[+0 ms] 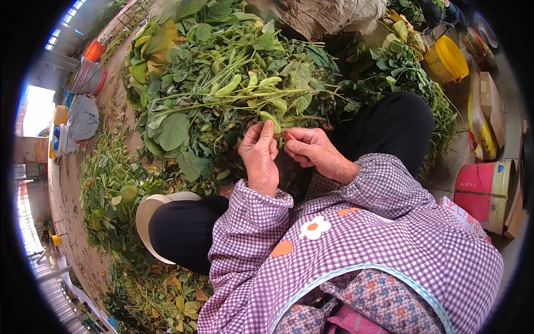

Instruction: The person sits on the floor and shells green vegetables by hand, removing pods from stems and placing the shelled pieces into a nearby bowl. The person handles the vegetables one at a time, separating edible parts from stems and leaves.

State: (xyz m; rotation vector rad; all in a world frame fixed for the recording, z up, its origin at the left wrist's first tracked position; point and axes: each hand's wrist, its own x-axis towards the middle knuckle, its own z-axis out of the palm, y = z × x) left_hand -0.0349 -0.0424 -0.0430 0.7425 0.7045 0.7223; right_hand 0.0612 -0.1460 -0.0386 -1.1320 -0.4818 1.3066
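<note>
My left hand [260,156] pinches a plump green soybean pod [272,122] between thumb and fingers, in front of a heap of cut plants. Close beside it, my right hand [315,150] has its thumb and forefinger drawn together near the pod's lower end. Whether those fingertips grip a stem is hidden. Behind both hands lies a leafy pile of soybean plants [175,129], its thin stalks running sideways. Several more pods [228,86] hang on the stalks just beyond my fingers.
More cut plants [110,192] lie at the left and others [400,62] at the right. A yellow bucket [448,60] and a pink-and-cream bucket [479,194] stand at the right. A brown woven sack [329,16] is at the top. A grey-covered container [83,117] stands far left.
</note>
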